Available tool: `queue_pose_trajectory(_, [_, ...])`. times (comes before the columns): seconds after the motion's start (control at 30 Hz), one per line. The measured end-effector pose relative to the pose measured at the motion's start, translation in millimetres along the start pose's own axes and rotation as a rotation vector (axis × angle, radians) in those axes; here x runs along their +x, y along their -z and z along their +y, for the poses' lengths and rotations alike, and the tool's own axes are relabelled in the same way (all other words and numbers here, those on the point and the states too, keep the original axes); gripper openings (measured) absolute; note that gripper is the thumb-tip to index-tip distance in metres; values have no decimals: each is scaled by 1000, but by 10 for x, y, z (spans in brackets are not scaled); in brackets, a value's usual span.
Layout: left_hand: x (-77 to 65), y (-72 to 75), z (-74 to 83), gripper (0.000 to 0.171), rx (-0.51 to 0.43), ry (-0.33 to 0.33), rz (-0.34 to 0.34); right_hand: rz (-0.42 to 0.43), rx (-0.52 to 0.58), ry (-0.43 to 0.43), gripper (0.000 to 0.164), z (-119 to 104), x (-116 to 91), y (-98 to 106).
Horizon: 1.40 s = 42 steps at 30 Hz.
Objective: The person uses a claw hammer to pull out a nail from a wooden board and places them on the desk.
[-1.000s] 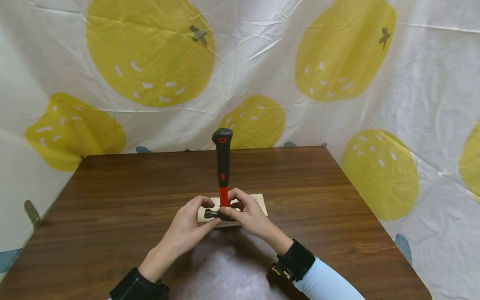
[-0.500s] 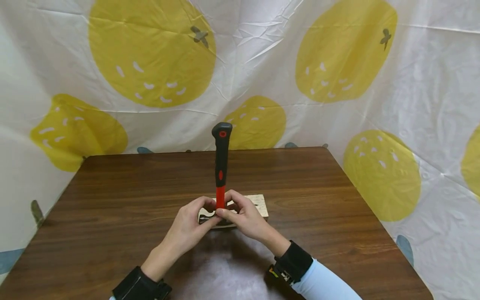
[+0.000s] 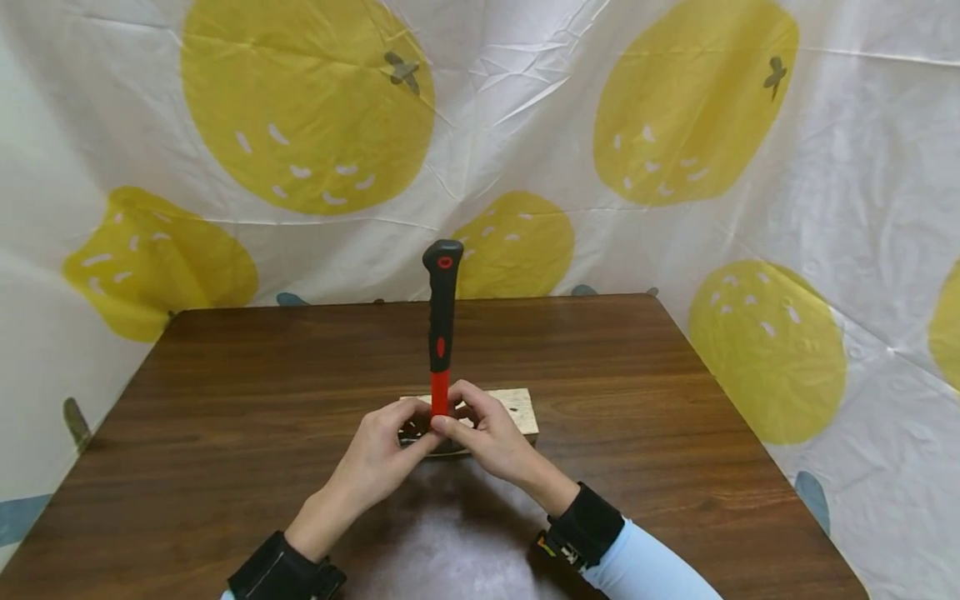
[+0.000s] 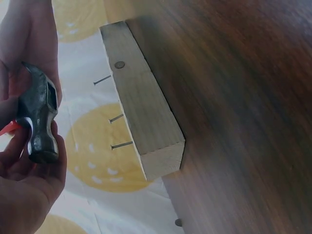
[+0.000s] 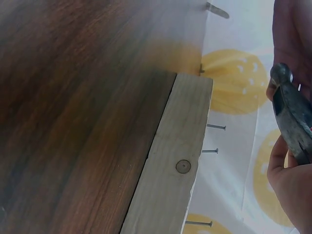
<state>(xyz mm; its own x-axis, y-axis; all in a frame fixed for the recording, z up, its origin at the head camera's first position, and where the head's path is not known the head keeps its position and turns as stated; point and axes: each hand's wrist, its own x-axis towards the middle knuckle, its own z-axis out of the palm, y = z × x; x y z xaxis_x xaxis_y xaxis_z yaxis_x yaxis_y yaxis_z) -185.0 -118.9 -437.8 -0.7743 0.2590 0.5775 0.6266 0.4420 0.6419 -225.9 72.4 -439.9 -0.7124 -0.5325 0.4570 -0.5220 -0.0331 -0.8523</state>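
Observation:
A claw hammer [image 3: 442,312] with a black and red handle stands head down, its grip pointing up. My left hand [image 3: 375,450] curls its thumb and fingers about the striking-face end of the steel head [image 4: 41,117]. From the other side, my right hand [image 3: 495,433] pinches the hammer near the claw and the base of the handle. Below the hands lies a pale wooden block [image 3: 519,408], partly covered by them in the head view. Several nails [image 4: 122,145] stick out of its top, and the wrist views show the hammer head apart from them.
The block rests on a brown wooden table [image 3: 225,400], whose far edge meets a white cloth [image 3: 517,108] printed with yellow fruit. A dark band [image 3: 585,521] sits on my right wrist, with another band [image 3: 285,567] on the left.
The hammer has shifted a little to the left and slightly up, its head going deeper behind my left fingers. More of the block's right end now shows.

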Motion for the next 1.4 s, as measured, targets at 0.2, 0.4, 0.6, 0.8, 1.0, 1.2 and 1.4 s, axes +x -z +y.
queue_pose_trajectory(0.2, [0, 12, 9, 18, -6, 1, -22, 22, -45, 68, 15, 20, 7, -10])
queue_pose_trajectory(0.4, [-22, 41, -1, 18, 5, 15, -40, 11, -124, 137, 20, -24, 10, -17])
queue_pose_trajectory(0.6, [-44, 49, -40, 18, 21, 4, -70, -6, -166, 143, 19, -278, 7, -18])
queue_pose_trajectory(0.8, [-81, 32, -93, 19, 52, -26, -79, -12, -205, 170, 19, -53, 1, -11])
queue_pose_trajectory(1.0, [-100, 21, -127, 22, 83, -57, -77, -21, -223, 183, 27, 52, -11, 25])
queue_pose_trajectory(1.2, [-119, 29, -162, 22, 92, -33, -98, -52, -236, 175, 30, 43, -18, 57])
queue_pose_trajectory(1.4, [-122, 59, -211, 22, 114, -38, -76, -27, -337, 246, 31, 86, -48, 131])
